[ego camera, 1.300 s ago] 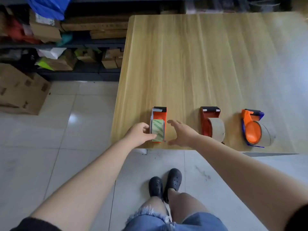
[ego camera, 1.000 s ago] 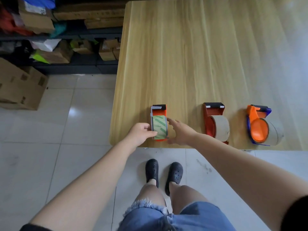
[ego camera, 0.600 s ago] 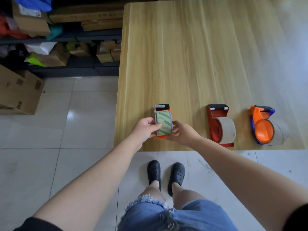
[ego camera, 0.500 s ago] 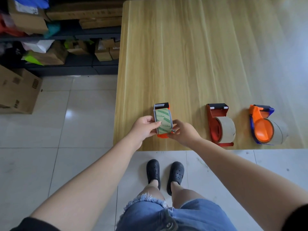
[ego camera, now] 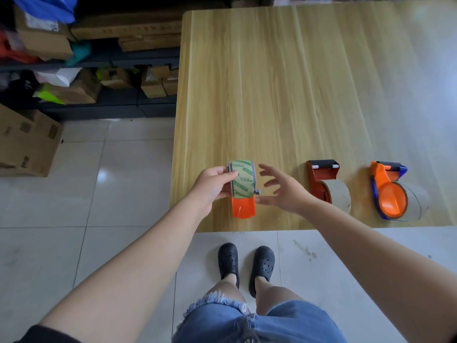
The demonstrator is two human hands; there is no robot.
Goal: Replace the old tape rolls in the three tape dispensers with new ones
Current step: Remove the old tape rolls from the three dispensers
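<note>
My left hand (ego camera: pixel 212 185) grips an orange tape dispenser (ego camera: pixel 243 206) that carries a green-printed tape roll (ego camera: pixel 243 179), lifted and tipped near the front edge of the wooden table (ego camera: pixel 284 82). Just right of it, my right hand (ego camera: pixel 284 191) hovers with fingers spread, holding nothing. A red dispenser (ego camera: pixel 321 175) with a tan roll (ego camera: pixel 337 198) stands to the right. An orange-and-blue dispenser (ego camera: pixel 389 191) with a tan roll (ego camera: pixel 416 203) stands at the far right.
The table's left edge borders a tiled floor (ego camera: pixel 111 181). Dark shelves (ego camera: pixel 99 63) with cardboard boxes run along the back left, and a large box (ego camera: pixel 27 142) sits on the floor. My feet in black clogs (ego camera: pixel 246 263) stand below the table's front edge.
The left dispenser was picked up off the table and turned, its orange end now toward me. My right hand let go of it and opened. The other two dispensers stayed put.
</note>
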